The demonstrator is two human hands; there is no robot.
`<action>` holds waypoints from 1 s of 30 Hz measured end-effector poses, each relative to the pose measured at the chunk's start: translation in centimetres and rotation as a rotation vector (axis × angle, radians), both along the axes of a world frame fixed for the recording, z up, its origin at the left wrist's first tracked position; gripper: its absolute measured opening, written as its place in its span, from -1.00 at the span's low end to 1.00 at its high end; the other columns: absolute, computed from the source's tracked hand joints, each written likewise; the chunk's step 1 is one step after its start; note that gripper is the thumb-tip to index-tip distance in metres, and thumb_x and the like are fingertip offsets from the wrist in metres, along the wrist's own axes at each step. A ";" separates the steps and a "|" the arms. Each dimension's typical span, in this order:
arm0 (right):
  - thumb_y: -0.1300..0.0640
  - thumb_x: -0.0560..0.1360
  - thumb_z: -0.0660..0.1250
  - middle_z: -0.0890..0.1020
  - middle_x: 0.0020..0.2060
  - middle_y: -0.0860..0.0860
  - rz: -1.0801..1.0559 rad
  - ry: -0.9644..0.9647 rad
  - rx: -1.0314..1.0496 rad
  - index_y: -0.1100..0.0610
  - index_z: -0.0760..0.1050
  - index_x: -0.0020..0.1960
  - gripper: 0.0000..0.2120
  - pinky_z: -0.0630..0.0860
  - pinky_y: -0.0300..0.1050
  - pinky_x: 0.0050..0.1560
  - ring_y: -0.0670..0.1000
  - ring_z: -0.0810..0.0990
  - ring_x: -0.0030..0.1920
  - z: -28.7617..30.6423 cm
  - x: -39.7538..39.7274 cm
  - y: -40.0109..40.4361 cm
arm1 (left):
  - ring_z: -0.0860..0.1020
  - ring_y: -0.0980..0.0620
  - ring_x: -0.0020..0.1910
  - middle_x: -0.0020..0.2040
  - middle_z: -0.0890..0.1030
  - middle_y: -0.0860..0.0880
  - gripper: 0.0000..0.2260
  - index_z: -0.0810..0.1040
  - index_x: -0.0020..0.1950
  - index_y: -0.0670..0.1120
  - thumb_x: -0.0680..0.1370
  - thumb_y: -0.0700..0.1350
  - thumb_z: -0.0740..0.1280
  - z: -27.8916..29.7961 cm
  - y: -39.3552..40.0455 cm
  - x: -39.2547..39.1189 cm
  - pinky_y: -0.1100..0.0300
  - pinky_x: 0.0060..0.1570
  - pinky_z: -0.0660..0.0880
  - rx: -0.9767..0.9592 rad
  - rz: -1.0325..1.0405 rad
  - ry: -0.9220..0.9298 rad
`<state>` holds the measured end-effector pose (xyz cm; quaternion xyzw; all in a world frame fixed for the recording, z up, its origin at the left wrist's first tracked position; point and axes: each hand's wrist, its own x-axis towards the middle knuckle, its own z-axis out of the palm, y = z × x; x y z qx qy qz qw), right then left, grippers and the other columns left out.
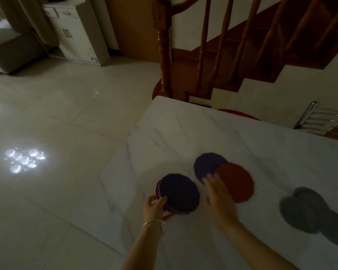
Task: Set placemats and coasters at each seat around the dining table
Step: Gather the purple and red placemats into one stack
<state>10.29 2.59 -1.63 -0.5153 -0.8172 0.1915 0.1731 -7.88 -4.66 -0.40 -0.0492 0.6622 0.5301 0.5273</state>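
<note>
My left hand (154, 208) grips a stack of round mats (180, 193), dark blue on top with red edges showing beneath, held just over the white marble table (183, 133). My right hand (219, 195) hovers open, fingers spread and blurred, over the near edges of a blue round mat (207, 165) and a red round mat (236, 182) lying on the table. The red mat overlaps the blue one. Two or three grey round mats (316, 215) lie overlapping to the right.
The table's corner (158, 98) points toward a wooden staircase with a newel post (164, 45). A metal-backed chair (320, 119) stands at the far right edge, with a red seat (238, 114) beyond the far edge. Shiny tiled floor (57, 133) spreads left, with a white cabinet (76, 30).
</note>
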 end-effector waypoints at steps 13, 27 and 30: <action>-0.01 0.61 0.08 0.13 0.46 0.32 -0.012 -0.611 -0.176 0.09 -0.01 0.52 -0.46 0.44 0.10 0.22 0.27 0.19 0.44 -2.8 5.9 4.6 | 0.60 -0.19 -0.13 -0.03 0.56 -0.21 -0.86 0.45 0.01 -0.16 0.50 -0.32 0.32 -0.3 -0.1 -0.1 0.06 -0.50 0.58 -0.017 0.001 -0.009; 0.41 0.25 0.51 0.55 0.20 0.25 0.154 0.076 0.169 0.21 0.38 0.34 -0.30 0.65 -0.03 -0.19 0.19 0.60 0.13 4.0 -3.9 -0.7 | 0.61 -0.23 -0.06 0.03 0.58 -0.24 -0.82 0.47 0.12 -0.19 0.53 -0.23 0.31 0.5 -0.2 0.1 0.00 -0.39 0.60 -0.010 0.007 -0.011; 0.24 0.17 0.61 0.63 0.13 0.15 0.334 -0.046 0.140 0.22 0.52 0.23 -0.35 0.64 -0.17 -0.16 0.06 0.67 0.02 2.9 -5.7 -3.3 | 0.62 -0.24 -0.02 0.04 0.61 -0.23 -0.79 0.49 0.13 -0.17 0.55 -0.10 0.31 0.8 -0.3 0.1 -0.03 -0.32 0.62 -0.008 0.014 -0.027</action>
